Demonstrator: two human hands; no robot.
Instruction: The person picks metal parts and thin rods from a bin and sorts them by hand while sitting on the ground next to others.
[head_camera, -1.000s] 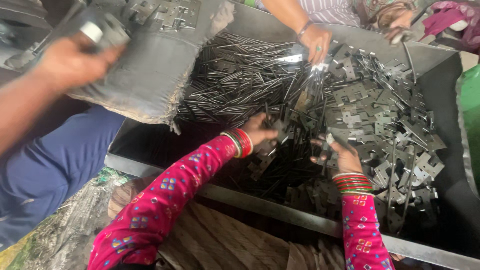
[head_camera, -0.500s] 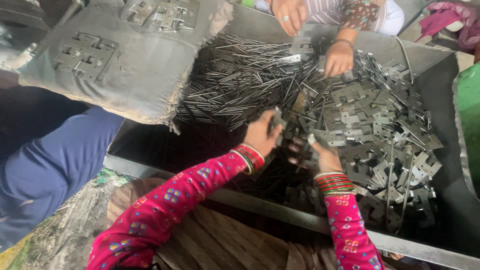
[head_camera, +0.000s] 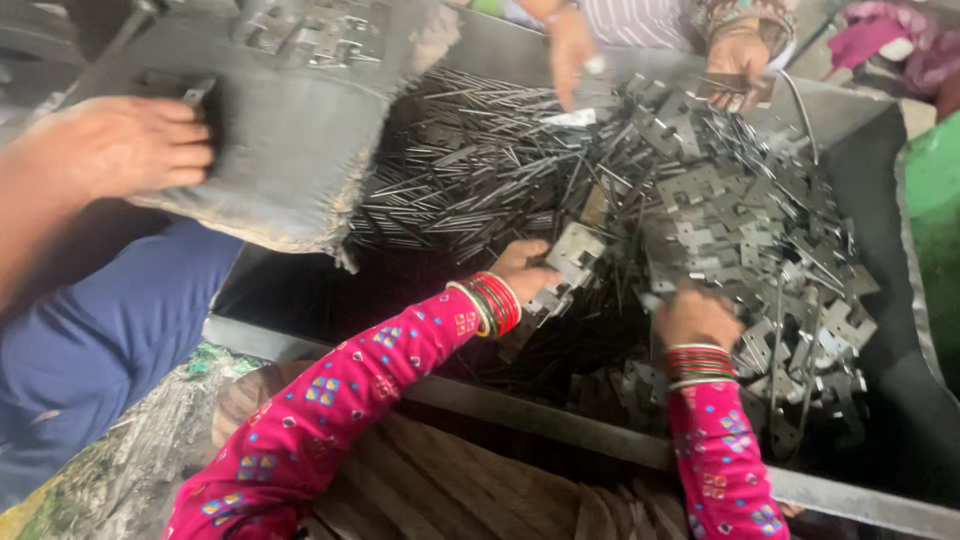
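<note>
Stamped metal plates (head_camera: 760, 230), thin, flat and notched, lie heaped in the dark bin (head_camera: 900, 380) beside loose rods (head_camera: 450, 190); head view only. Our left hand (head_camera: 525, 270) grasps a small stack (head_camera: 570, 265), our right hand (head_camera: 695, 315) presses palm-down, grip hidden. We judge them stiff, light singly, sharp-edged: best pinched by flat faces.

Both arms wear bright pink sleeves (head_camera: 330, 400) printed with small squares of blue, yellow and red. The left hand (head_camera: 525, 268) has red and green bangles at its wrist; the right hand (head_camera: 695, 315) has a similar red, pale-edged stack.
</note>
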